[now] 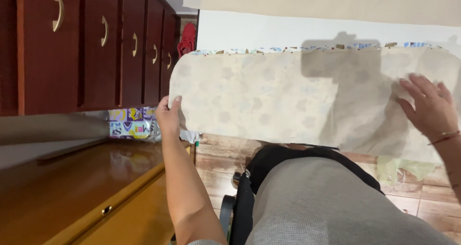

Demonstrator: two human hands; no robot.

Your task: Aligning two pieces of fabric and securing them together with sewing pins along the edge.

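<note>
Holding: a pale patterned cloth [297,101] is stretched wide between the two hands, hanging in front of the person's lap.
Left hand: the left hand [169,116] grips the cloth's left edge, thumb on the front face and fingers curled behind, closed on the fabric.
Right hand: the right hand [430,108] lies flat against the cloth near its right end, fingers spread and extended; whether a thumb pinches the fabric behind it cannot be told.
Cloth: cream with faint blotched prints showing through; brighter colours peek along its top edge, and a dark shadow falls across its right half.
Drawers: a dark red drawer unit [96,48] with curved brass handles stands at the left; every drawer front is shut, so their contents are hidden.
Desk: a glossy wooden desk [72,187] sits below the drawers, with one closed drawer front and a small metal knob.
Package: a colourful printed package [132,122] rests just beside the left hand, at the desk's far end.
Floor: a wood-look tiled floor [221,153] shows under the cloth.
Lap: grey trousers [326,202] and a black chair [240,202] fill the lower middle.
</note>
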